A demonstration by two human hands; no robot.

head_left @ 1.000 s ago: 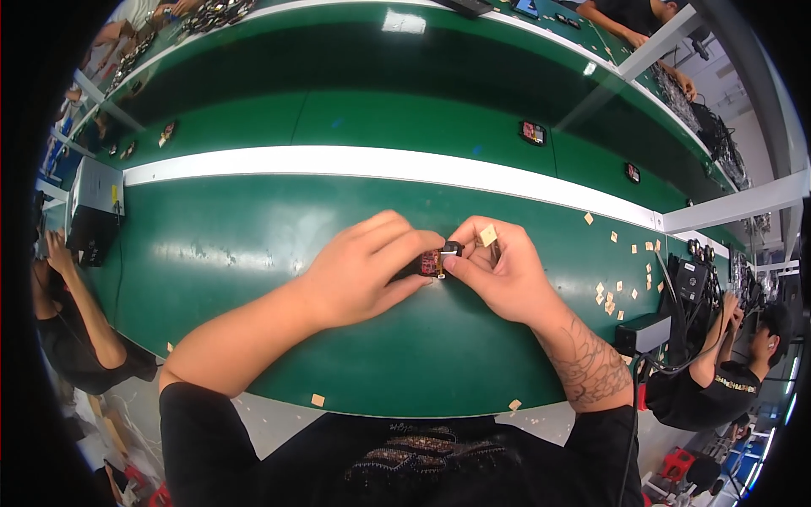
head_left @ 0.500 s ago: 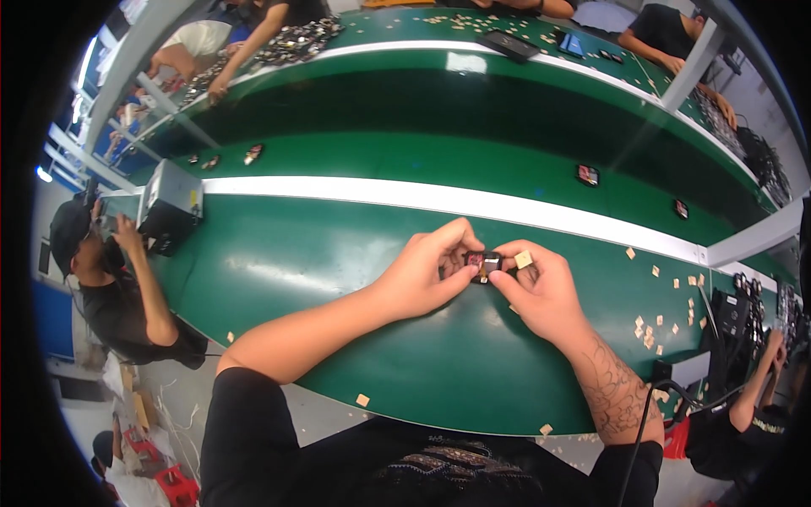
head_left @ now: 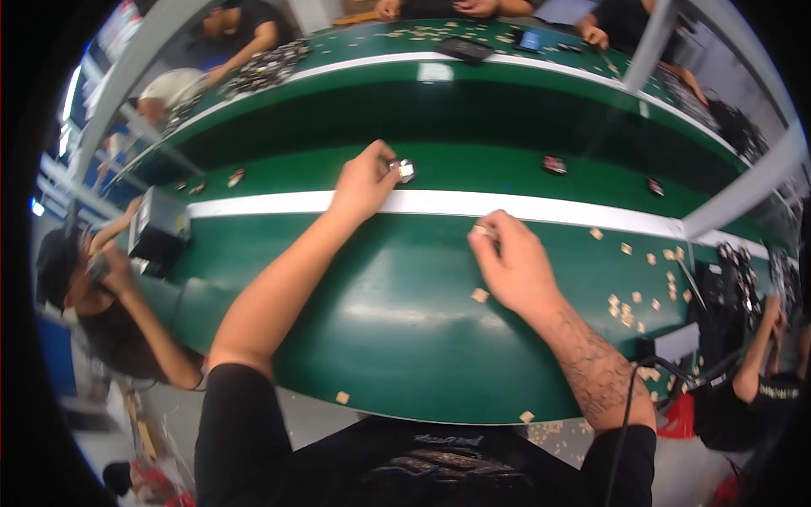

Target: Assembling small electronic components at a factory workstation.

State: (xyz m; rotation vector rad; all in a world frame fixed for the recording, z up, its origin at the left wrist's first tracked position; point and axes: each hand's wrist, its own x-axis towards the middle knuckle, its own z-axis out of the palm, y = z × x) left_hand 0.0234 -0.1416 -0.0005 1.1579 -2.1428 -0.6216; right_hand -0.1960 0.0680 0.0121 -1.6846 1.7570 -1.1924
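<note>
My left hand (head_left: pixel 365 182) reaches over the white rail, its fingertips closed on a small black electronic device (head_left: pixel 405 171) with a bright, reflecting face. The device is at the green strip beyond the rail; whether it touches the surface I cannot tell. My right hand (head_left: pixel 517 264) is over the near green table, thumb and fingers pinched together. A small beige piece (head_left: pixel 482 230) shows at its fingertips, partly hidden. Just below that hand a beige square (head_left: pixel 480 295) lies on the table.
The white rail (head_left: pixel 439 202) separates the near table (head_left: pixel 405 338) from the strip, where similar devices (head_left: pixel 554 165) lie. Beige squares (head_left: pixel 626 309) are scattered at right, near a cable (head_left: pixel 629 406). A metal box (head_left: pixel 160 221) stands at left beside a person (head_left: pixel 101 296). Others work across the far table.
My left hand has carried the device away from my right hand, forward and left across the rail. My right hand has let go of the device and stays over the near table. The view has shifted slightly.
</note>
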